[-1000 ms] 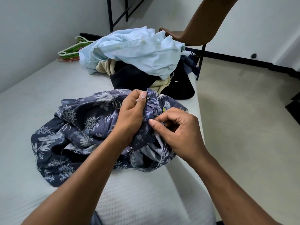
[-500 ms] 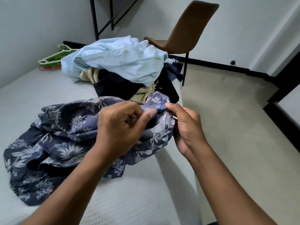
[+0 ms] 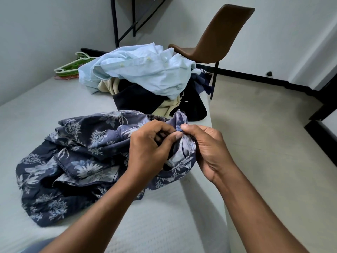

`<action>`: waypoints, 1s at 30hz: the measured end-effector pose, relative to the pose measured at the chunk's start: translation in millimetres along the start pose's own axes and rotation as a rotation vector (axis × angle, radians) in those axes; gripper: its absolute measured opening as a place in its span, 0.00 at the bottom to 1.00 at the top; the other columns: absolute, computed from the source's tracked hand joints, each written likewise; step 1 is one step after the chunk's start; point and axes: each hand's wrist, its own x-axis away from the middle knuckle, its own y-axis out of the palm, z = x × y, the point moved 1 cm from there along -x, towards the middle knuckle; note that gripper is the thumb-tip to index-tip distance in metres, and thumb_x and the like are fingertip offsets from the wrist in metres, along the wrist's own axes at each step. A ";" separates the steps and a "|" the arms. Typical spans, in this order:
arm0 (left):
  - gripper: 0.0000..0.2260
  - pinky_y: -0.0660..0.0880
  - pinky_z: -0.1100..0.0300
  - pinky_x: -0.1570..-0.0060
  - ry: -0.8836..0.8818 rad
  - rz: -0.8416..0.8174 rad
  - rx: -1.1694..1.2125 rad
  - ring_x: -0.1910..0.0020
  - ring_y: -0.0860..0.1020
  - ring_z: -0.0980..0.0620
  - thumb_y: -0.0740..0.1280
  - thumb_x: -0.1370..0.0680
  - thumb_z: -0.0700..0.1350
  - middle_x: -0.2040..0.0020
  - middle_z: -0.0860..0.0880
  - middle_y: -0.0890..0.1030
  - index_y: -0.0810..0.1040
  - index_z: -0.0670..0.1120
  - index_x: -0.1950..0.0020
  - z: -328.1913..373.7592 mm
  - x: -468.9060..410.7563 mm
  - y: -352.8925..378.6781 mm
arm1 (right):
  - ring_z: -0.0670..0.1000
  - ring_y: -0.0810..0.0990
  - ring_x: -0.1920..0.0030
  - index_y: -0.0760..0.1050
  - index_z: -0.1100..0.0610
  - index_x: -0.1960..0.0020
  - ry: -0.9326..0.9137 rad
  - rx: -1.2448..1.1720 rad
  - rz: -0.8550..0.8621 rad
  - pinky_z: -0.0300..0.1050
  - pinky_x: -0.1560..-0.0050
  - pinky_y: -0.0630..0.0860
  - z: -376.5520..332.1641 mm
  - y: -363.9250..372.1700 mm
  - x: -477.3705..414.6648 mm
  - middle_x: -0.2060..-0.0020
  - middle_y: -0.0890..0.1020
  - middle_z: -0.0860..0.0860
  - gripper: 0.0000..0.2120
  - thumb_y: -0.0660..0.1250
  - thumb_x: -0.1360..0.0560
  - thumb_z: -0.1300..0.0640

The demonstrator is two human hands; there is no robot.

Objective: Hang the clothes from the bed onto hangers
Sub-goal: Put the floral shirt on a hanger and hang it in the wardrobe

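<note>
Left hand (image 3: 151, 148), right hand (image 3: 207, 148) pinch floral shirt (image 3: 82, 154) edge near bed (image 3: 164, 216) rim; hangers (image 3: 72, 67) at 11 o'clock. Risk: weak pinch lets shirt slide floorward, 3 o'clock.

view: head, wide-angle | from: person's head, above bed (image 3: 54, 110) edge | faces: forward and down | range: close

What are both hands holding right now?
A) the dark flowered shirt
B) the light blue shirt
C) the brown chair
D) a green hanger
A: the left hand and the right hand both pinch the dark flowered shirt, while the light blue shirt lies untouched behind it.
</note>
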 end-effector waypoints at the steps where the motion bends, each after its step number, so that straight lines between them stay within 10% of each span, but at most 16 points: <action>1: 0.06 0.79 0.53 0.64 -0.034 -0.013 0.018 0.65 0.80 0.52 0.77 0.23 0.50 0.62 0.53 0.82 0.83 0.50 0.55 -1.7 -0.1 -0.6 | 0.63 0.84 0.53 0.83 0.71 0.47 -0.015 0.007 0.002 0.58 0.44 0.81 -0.6 0.5 0.1 0.51 0.85 0.69 0.12 0.73 0.23 0.61; 10: 0.11 0.73 0.62 0.71 -0.719 0.223 0.499 0.69 0.71 0.54 0.76 0.22 0.49 0.69 0.51 0.74 0.80 0.45 0.58 -19.1 -7.5 -10.6 | 0.52 0.85 0.60 0.85 0.62 0.50 -0.154 0.136 0.071 0.39 0.61 0.81 -16.7 -24.6 -7.9 0.57 0.88 0.59 0.19 0.82 0.40 0.63; 17: 0.08 0.74 0.48 0.61 -0.383 0.113 0.586 0.64 0.75 0.43 0.78 0.25 0.45 0.61 0.39 0.83 0.84 0.42 0.57 6.7 -6.8 -9.5 | 0.50 0.86 0.63 0.82 0.61 0.48 -0.120 0.034 -0.045 0.40 0.64 0.80 -26.8 -15.9 4.5 0.60 0.87 0.56 0.20 0.79 0.38 0.64; 30: 0.03 0.77 0.59 0.63 -0.374 -0.105 0.551 0.65 0.78 0.48 0.76 0.24 0.37 0.61 0.37 0.85 0.88 0.40 0.51 1.4 -4.7 -4.7 | 0.49 0.85 0.60 0.81 0.56 0.54 -0.531 0.427 0.161 0.44 0.55 0.82 -14.1 -6.4 6.9 0.61 0.87 0.51 0.15 0.83 0.34 0.68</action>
